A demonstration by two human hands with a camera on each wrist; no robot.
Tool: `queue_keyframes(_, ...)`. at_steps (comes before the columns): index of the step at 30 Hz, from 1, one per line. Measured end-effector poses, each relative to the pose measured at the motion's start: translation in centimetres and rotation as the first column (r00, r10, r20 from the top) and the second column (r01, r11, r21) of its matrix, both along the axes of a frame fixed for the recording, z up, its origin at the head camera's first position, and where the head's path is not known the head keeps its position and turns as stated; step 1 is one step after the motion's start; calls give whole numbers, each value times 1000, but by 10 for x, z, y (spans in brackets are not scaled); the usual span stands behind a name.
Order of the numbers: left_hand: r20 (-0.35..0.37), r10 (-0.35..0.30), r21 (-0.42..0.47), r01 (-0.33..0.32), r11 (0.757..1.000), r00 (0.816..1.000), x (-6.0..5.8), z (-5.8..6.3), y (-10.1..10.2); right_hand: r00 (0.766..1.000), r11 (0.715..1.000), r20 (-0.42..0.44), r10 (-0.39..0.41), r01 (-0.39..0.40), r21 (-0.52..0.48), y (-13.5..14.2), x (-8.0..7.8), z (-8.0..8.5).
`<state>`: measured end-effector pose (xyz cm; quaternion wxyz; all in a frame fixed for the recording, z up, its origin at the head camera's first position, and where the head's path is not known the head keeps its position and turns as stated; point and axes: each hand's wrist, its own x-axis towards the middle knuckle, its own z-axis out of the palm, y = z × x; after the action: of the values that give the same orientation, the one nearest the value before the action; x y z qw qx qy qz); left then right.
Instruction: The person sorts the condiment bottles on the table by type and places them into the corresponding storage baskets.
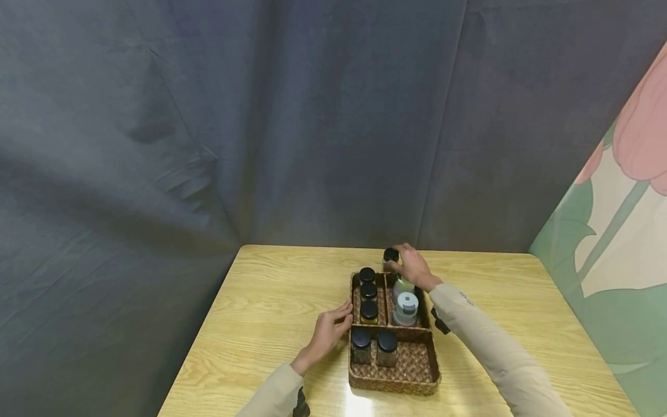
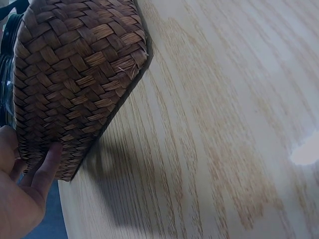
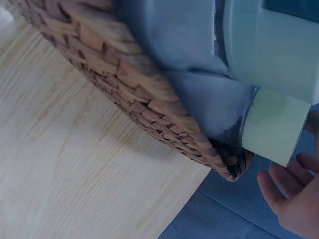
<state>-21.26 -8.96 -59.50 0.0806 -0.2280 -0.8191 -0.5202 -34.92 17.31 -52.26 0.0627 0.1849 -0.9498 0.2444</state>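
Observation:
A woven brown basket (image 1: 394,383) with three compartments stands on the table. At its left side is my left hand (image 1: 329,331), its extended fingers (image 2: 48,167) resting against the outer wall. Just beyond the basket's far edge, my right hand (image 1: 414,266) grips a black-lidded jar (image 1: 391,256) between thumb and fingers. The right wrist view does not show that jar. Black-lidded jars (image 1: 369,311) line the back left compartment. Two more jars (image 1: 387,347) stand in the front one. The back right compartment holds a white-lidded container (image 1: 406,304) and a bottle with a pale green cap (image 3: 275,127).
The light wooden table (image 1: 271,313) ends at a grey-blue curtain (image 1: 333,145) behind and to the left. On the right is a panel with a painted tulip (image 1: 646,139). A dark strap (image 1: 440,322) shows beneath the right sleeve.

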Motion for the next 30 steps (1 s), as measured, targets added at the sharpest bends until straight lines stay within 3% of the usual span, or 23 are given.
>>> queue_keyframes(14, -35, -9, 5, 10, 1000, 999, -1, -2, 0, 996, 995, 77, -37, 29, 97, -7, -4, -2)
queue_keyframes(21, 5, -4, 7, 4, 1000, 1000, 0, 1, 0, 997, 995, 57, -57, 51, 87, -9, -4, -1)
queue_keyframes(30, -24, -10, 3, 10, 1000, 1000, 0, 1, 0, 997, 995, 24, -80, 78, 60, -11, -2, -5)
